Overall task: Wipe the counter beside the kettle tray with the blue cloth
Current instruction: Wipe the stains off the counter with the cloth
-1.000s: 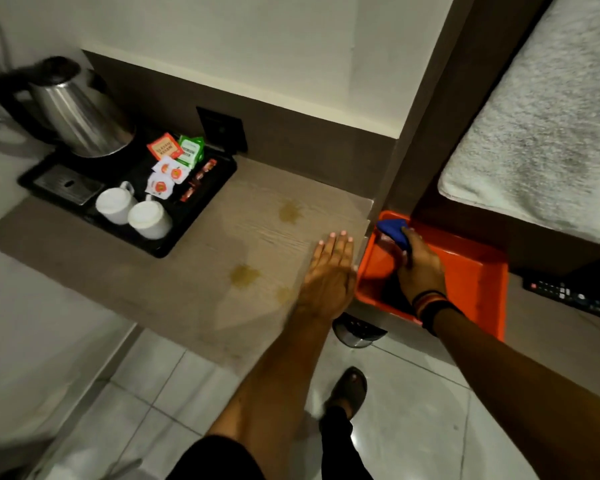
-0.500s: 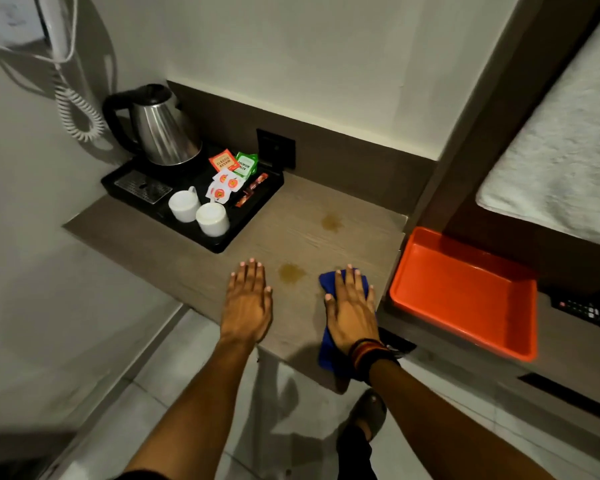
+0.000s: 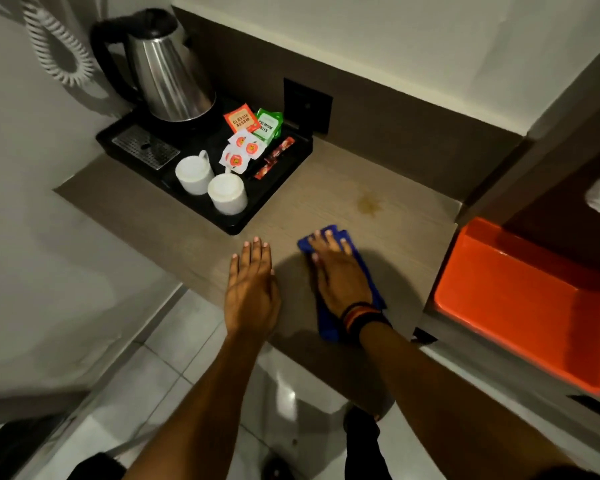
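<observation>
Your left hand (image 3: 252, 289) lies flat and open, palm down, on the wooden counter (image 3: 326, 188) near its front edge, fingers together and pointing toward the wall, holding nothing. Far to its left, a coiled white cord (image 3: 54, 53) hangs against the wall. Next comes the black kettle tray (image 3: 274, 195), sitting at the back left of the counter; its near corner is just beyond your left fingertips but not touching them. On the tray stands a steel kettle (image 3: 167, 74) with a black handle, a metal drip grille (image 3: 146, 150) in front of it, two white cups (image 3: 210, 183) upside down side by side, and a cluster of tea and sugar sachets (image 3: 252, 136) toward the tray's right end.

Just beside your left hand, your right hand (image 3: 340, 271) is spread flat, fingers extended, pressing down on the blue cloth (image 3: 329, 332). That cloth lies on the counter right of the tray, showing past your fingertips and trailing back under your wrist to the counter's front edge. You wear dark and orange bands (image 3: 362, 315) on that wrist. Beyond the cloth, toward the wall, a yellowish stain (image 3: 369, 204) marks the wood, apart from the cloth. A dark wall plate (image 3: 307, 103) sits on the backsplash behind the tray's right end. Farthest right, an orange tray (image 3: 520, 306) rests on a lower ledge next to the counter's end.
</observation>
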